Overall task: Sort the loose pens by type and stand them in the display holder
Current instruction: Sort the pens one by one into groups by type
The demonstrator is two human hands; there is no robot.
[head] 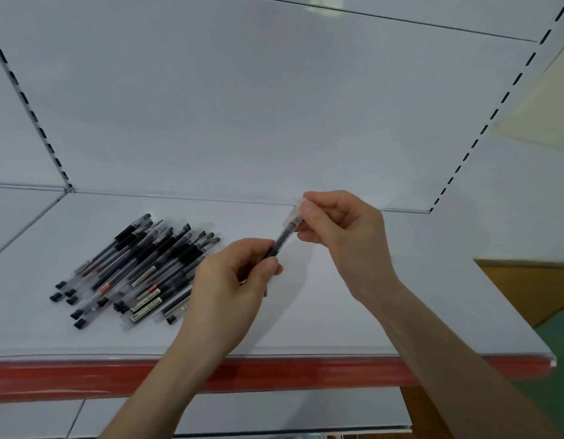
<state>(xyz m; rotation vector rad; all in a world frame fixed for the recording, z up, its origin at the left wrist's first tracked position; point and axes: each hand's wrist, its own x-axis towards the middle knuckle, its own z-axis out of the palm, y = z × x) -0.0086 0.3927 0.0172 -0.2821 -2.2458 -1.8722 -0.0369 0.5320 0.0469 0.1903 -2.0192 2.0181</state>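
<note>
white shelf (337, 312) bears the pen pile (131, 270); left hand (233, 283) grips one pen (282, 239), right hand (337, 229) pinches its cap (294, 215). a slack pinch could drop it.

Both bare forearms reach up and forward from the lower edge of the view, the hands meeting in mid-air, close together but not touching. The left hand (230, 280) is curled with its thumb and fingertips pinched closed, its back turned toward the camera. The right hand (340, 229) sits slightly higher, wrist bent, thumb pressed against its curled fingers
</note>
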